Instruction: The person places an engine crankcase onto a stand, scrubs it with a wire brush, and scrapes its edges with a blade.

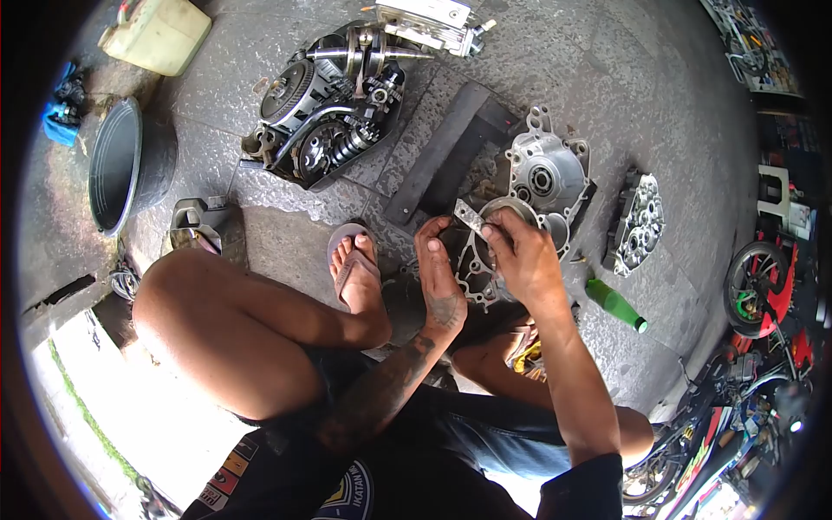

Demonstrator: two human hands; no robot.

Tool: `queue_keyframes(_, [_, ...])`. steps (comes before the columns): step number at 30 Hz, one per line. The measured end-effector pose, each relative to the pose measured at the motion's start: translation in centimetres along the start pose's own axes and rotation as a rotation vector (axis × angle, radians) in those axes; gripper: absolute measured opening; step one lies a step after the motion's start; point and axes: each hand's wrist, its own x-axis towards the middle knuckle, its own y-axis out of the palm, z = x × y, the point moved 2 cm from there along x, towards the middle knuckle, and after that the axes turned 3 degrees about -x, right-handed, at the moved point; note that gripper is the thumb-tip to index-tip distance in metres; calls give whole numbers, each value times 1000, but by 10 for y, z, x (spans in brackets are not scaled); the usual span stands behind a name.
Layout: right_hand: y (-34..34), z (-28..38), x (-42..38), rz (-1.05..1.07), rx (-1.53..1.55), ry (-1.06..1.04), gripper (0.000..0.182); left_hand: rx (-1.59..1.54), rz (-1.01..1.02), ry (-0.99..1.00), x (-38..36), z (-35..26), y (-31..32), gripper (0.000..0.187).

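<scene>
A silvery engine crankcase half stands in front of me, resting partly on a black frame-like stand. My right hand is over its near part, thumb and fingers pinching a short flat metal strip with holes. The strip lies across the round opening of the casing. My left hand is at the casing's left edge, its fingers curled around that side; the fingertips' exact contact is partly hidden. Both forearms cover some of the lower casing.
An open engine half with gears and crankshaft lies ahead. A metal cover and green bottle are at right. A black bucket, pale jerrycan and dark canister stand left. Motorcycle parts line the far right.
</scene>
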Motion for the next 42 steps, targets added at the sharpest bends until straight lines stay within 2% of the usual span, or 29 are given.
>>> queue_keyframes(1, [-4, 0, 1, -5, 2, 10, 13, -34, -2, -19, -1, 2, 1, 52])
queue_keyframes(3, [-14, 5, 3, 25, -117, -206, 13, -63, 4, -18, -2, 3, 1, 53])
queue_keyframes(4, [-18, 6, 1, 134, -142, -168, 12, -45, 9, 0, -2, 3, 1, 53])
queue_keyframes(9, [-20, -6, -28, 154, -145, -246, 11, -46, 5, 4, -1, 4, 1, 55])
queue_keyframes(12, [-24, -11, -35, 97, -192, -302, 11, -32, 18, 31, 0, 4, 0, 57])
queue_keyframes(16, [-19, -13, -39, -9, -160, -311, 11, -105, 15, -38, 0, 8, 0, 58])
queue_keyframes(20, [-22, -14, -46, 34, -125, -256, 10, -25, 13, 33, 3, 6, -1, 57])
queue_keyframes(22, [-23, -16, -49, 102, -165, -228, 10, -61, 24, -4, 2, 8, -1, 57])
queue_keyframes(25, [-17, -22, -41, -27, -116, -229, 11, -58, 24, -4, 1, 10, -1, 56])
queue_keyframes(37, [-18, -16, -55, 4, -120, -232, 10, -36, 3, 16, 2, 6, 0, 57])
queue_keyframes(42, [-18, -11, -57, -1, -127, -164, 11, -25, 2, 16, 2, 5, 0, 57])
